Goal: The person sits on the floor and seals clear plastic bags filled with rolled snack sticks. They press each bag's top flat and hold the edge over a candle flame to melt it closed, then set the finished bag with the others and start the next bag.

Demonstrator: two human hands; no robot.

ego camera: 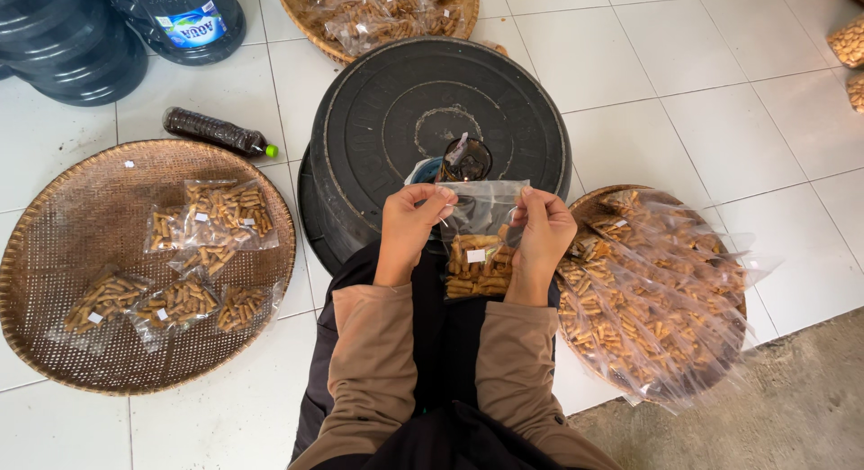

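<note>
Both hands hold one clear plastic bag (479, 254) of brown stick snacks with a small white label, upright over my lap. My left hand (409, 227) pinches its top left corner. My right hand (543, 241) pinches the top right corner. Just beyond the bag stands an upturned black tub (387, 119), with a small dark round object (468, 160) on it near its front edge.
A round woven tray (63, 281) on the left holds several filled snack bags. Another woven tray (585, 209) on the right is heaped with open bags. A third tray (310, 20) lies behind the tub. Blue water jugs (72, 38) and a dark bottle (216, 131) sit at back left.
</note>
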